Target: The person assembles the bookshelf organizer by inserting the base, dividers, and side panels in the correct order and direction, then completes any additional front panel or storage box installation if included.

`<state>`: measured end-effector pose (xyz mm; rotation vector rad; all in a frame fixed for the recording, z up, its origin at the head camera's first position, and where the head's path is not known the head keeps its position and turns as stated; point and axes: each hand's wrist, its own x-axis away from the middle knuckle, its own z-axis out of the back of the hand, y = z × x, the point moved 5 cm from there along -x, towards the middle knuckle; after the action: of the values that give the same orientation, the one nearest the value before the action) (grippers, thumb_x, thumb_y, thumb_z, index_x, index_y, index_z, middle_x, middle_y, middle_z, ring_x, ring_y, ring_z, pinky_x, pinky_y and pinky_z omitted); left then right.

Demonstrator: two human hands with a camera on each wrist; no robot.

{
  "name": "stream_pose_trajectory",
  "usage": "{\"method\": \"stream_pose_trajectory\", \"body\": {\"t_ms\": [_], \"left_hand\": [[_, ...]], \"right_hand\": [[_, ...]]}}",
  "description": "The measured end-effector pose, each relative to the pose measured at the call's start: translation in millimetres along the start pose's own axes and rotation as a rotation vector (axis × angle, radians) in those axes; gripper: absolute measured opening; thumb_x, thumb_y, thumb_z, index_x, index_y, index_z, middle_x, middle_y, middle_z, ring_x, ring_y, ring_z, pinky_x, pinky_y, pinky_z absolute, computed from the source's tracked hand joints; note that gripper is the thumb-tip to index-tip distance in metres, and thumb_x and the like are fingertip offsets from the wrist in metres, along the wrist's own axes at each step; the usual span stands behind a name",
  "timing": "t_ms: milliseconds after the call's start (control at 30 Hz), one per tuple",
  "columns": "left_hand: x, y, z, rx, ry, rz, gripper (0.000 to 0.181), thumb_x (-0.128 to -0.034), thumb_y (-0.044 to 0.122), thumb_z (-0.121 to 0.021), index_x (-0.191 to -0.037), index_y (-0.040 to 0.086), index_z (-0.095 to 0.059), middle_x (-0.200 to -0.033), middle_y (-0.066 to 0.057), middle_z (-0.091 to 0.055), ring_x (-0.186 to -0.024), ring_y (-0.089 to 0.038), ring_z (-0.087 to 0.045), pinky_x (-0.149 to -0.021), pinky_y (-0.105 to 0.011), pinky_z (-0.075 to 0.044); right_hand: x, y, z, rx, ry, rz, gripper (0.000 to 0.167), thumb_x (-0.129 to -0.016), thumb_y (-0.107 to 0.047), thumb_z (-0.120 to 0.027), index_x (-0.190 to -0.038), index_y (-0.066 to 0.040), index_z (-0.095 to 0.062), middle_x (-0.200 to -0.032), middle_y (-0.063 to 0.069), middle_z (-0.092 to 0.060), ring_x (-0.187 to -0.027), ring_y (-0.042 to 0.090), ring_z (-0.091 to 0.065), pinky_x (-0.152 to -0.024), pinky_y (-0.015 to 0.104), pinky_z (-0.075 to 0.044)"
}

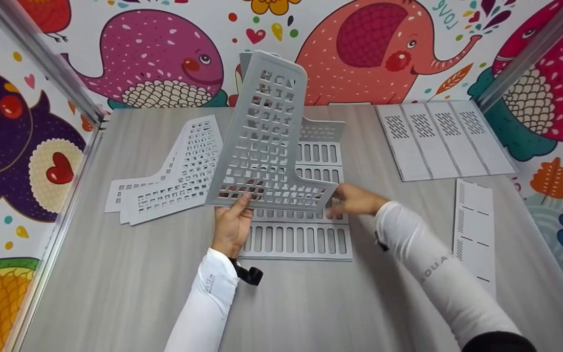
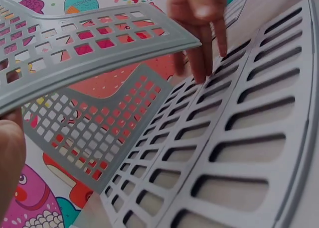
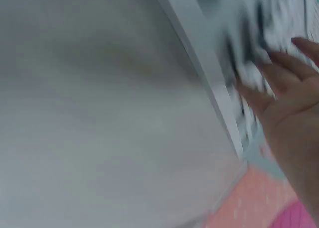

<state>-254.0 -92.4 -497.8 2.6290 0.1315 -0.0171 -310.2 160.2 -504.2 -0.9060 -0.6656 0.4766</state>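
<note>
My left hand [image 1: 231, 227] pinches the lower edge of a grey perforated side panel [image 1: 269, 132], thumb on its near face. The panel is raised and tilted over a slotted grey base [image 1: 296, 242] lying on the table. Fingers of my right hand [image 1: 357, 200] are extended by the panel's lower right corner. In the left wrist view the right hand [image 2: 197, 19] hangs over the slots of the base, holding nothing. Another perforated panel [image 2: 104, 123] stands upright at the far end of the base, partly hidden by the held one. Blur softens the right wrist view.
Loose L-shaped perforated panels [image 1: 179, 181] lie overlapping at the left. At the back right is a row of flat vented panels [image 1: 452, 139]. A narrower panel [image 1: 474, 230] lies nearer at the right. A cartoon-printed wall [image 1: 262, 83] rises behind the table.
</note>
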Motion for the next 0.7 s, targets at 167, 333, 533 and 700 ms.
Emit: {"method": "stream_pose_trajectory", "body": {"t_ms": [167,333,533,700], "left_hand": [[-3.4,-11.4,-13.4,-0.033,-0.021,0.009,0.047,-0.073,-0.003,-0.073,-0.113,0.019,-0.061,-0.11,0.002,-0.071,-0.101,-0.015,-0.069,-0.088,-0.029,-0.055],[-7.8,-24.9,-29.0,-0.107,-0.052,-0.003,0.046,-0.0725,-0.002,-0.074,-0.111,0.02,-0.062,-0.106,0.002,-0.072,-0.097,-0.014,-0.07,-0.086,-0.028,-0.055],[-17.4,-33.4,-35.0,-0.485,-0.083,-0.005,0.044,-0.0753,0.004,-0.075,-0.115,0.011,-0.059,-0.109,-0.001,-0.071,-0.104,-0.014,-0.066,-0.093,-0.03,-0.052],[-29.1,-24.9,-19.3,-1.351,-0.283,0.056,0.052,-0.0843,0.017,-0.07,-0.13,0.004,-0.051,-0.145,-0.017,-0.045,-0.136,-0.032,-0.041,-0.113,-0.046,-0.033]], "right_hand": [[8.3,-33,30,-0.184,0.055,0.084,0.067,-0.085,-0.01,-0.061,-0.146,-0.004,-0.033,-0.147,0.019,-0.043,-0.136,0.03,-0.042,-0.11,0.043,-0.037],[-1.1,-62,27,-0.114,0.063,0.088,0.05,-0.086,-0.016,-0.067,-0.13,0.0,-0.051,-0.121,0.018,-0.063,-0.102,0.01,-0.061,-0.086,0.025,-0.051],[-11.1,-76,34,-0.113,0.138,0.142,0.042,-0.088,-0.004,-0.063,-0.128,0.004,-0.053,-0.121,0.021,-0.064,-0.099,0.009,-0.067,-0.089,0.026,-0.053],[-5.9,-70,67,-0.057,0.22,0.134,0.044,-0.089,-0.006,-0.062,-0.131,-0.001,-0.051,-0.129,0.019,-0.06,-0.108,0.012,-0.065,-0.097,0.03,-0.05]]}}
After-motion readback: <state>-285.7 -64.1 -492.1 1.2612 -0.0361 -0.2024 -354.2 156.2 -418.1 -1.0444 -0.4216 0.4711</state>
